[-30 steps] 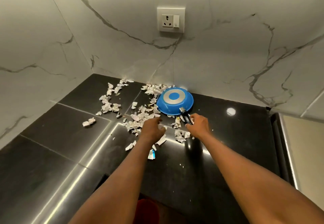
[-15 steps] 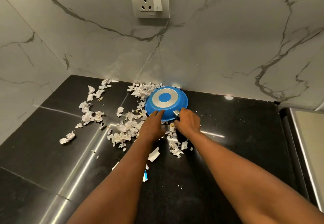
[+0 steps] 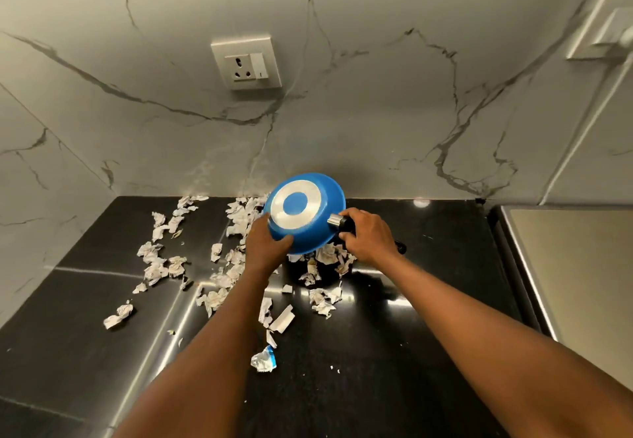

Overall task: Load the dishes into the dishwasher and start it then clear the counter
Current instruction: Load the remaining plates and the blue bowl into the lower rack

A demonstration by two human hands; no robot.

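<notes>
So a blue round frying pan [image 3: 305, 211] is being held bottom-up near the back edge of the glossy black stone counter [image 3: 394, 352], tilted so the silver ring and blue centre of its underside are turned toward the camera. Its black handle [image 3: 346, 223] is wrapped tight by the right hand [image 3: 368, 235], fingers curled all the way round just behind the metal collar. Most of the handle is swallowed by the fist, and only its far tip can be seen poking out past the wrist. The pan's lower left side is gripped by the left hand [image 3: 265, 246]: the thumb is laid flat on the outer wall, but the other fingers are tucked under the rim, so how they're set can't be made out. The inside of the pan is hidden completely, and tbh it's hard to tell if the low rim is clear of the counter. Torn, crumpled white paper scraps [image 3: 161, 266] are strewn from the back left corner toward the middle, some half covered by the pan and forearms. One scrap with a blue edge [image 3: 263, 359] is lying nearer the front. A white wall socket with a switch [image 3: 246, 62] is mounted on the veined grey marble wall [image 3: 376, 112]. A brushed-steel surface [image 3: 575, 283] is cut off at the counter's right edge, and so is a pale fixture [image 3: 603, 26] up top, which can't be identified.
</notes>
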